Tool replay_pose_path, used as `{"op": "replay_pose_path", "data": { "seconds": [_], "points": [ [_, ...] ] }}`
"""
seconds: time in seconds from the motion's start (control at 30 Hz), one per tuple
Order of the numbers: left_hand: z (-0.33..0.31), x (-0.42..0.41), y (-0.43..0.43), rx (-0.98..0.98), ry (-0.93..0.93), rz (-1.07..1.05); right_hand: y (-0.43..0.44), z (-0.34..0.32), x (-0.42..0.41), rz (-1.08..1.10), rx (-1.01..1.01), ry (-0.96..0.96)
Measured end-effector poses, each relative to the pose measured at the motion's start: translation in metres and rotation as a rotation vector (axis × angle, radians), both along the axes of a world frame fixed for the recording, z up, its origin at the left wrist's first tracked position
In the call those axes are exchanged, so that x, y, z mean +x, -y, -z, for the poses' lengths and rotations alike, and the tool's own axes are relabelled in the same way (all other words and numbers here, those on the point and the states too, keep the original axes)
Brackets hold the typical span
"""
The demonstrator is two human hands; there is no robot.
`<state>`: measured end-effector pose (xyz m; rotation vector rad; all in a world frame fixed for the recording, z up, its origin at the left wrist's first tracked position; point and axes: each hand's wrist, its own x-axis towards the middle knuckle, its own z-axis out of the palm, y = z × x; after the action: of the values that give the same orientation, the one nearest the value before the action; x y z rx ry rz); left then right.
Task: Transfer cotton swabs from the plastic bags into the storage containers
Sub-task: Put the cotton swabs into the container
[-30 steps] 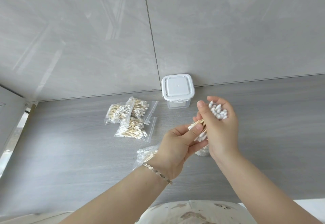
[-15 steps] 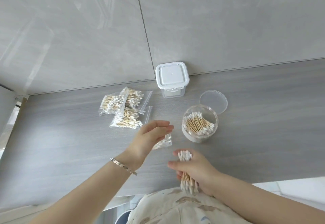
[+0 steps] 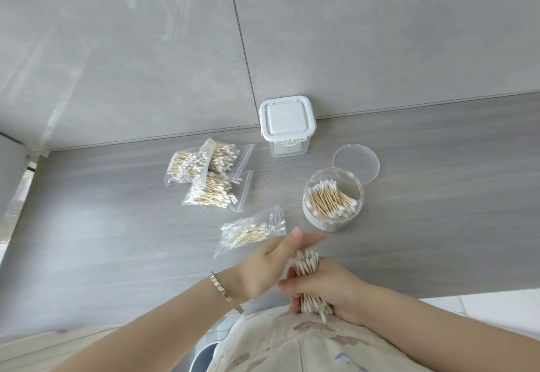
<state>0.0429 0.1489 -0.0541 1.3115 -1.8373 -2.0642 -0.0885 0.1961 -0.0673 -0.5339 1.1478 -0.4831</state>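
My right hand (image 3: 327, 289) grips an upright bundle of cotton swabs (image 3: 306, 263) near the counter's front edge. My left hand (image 3: 271, 260) lies against the bundle's left side with straight fingers touching the swab tips. A round clear container (image 3: 333, 200) partly filled with swabs stands open just beyond my hands. Its clear round lid (image 3: 357, 162) lies behind it. A partly emptied plastic bag (image 3: 251, 230) with some swabs lies left of the container. Three full bags of swabs (image 3: 209, 175) are piled farther back left.
A square clear container with a white clip lid (image 3: 287, 124) stands shut against the grey tiled wall. The grey wood-grain counter (image 3: 117, 240) stretches left and right. Patterned clothing fills the bottom of the view.
My left hand has come back from the partly emptied bag to the bundle in my right hand and now touches its tips. The bundle stays low near the front edge.
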Motion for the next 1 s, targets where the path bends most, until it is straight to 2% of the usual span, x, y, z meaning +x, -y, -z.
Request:
{"op": "replay_pose_path", "data": {
  "seconds": [0.07, 0.17, 0.27, 0.33, 0.4, 0.43, 0.5, 0.6, 0.73, 0.83, 0.93, 1.0],
  "points": [
    [0.002, 0.002, -0.001, -0.006, -0.006, -0.009, 0.000, -0.002, -0.001, 0.007, 0.014, 0.029],
    [0.003, 0.001, -0.006, -0.005, -0.016, 0.149, -0.002, -0.003, -0.001, 0.001, 0.031, 0.041],
    [0.002, -0.002, -0.001, 0.003, -0.106, -0.061, -0.001, -0.005, -0.002, -0.032, 0.030, -0.002],
    [0.005, -0.003, 0.006, -0.005, -0.168, -0.227, 0.003, -0.005, -0.003, 0.039, -0.029, -0.072],
    [0.008, -0.003, 0.011, -0.024, -0.192, -0.327, 0.008, -0.001, -0.005, 0.143, -0.202, -0.240],
    [0.009, -0.003, 0.013, -0.026, -0.196, -0.363, 0.010, 0.001, -0.007, 0.156, -0.307, -0.348],
    [0.010, -0.003, 0.015, -0.032, -0.200, -0.411, 0.010, 0.001, -0.010, 0.134, -0.424, -0.436],
    [0.009, -0.001, 0.018, -0.055, -0.204, -0.445, 0.001, -0.003, -0.007, 0.008, -0.449, -0.377],
    [0.007, 0.001, 0.021, -0.063, -0.201, -0.447, -0.006, -0.009, -0.003, -0.074, -0.308, -0.229],
    [0.006, -0.001, 0.016, -0.087, -0.202, -0.393, -0.006, -0.008, -0.004, -0.030, -0.193, -0.113],
    [0.004, -0.003, 0.009, -0.133, -0.183, -0.263, -0.004, -0.008, -0.005, 0.000, -0.138, -0.077],
    [0.005, -0.004, 0.001, -0.109, -0.135, -0.071, -0.004, -0.006, -0.005, 0.054, -0.070, -0.035]
  ]
}}
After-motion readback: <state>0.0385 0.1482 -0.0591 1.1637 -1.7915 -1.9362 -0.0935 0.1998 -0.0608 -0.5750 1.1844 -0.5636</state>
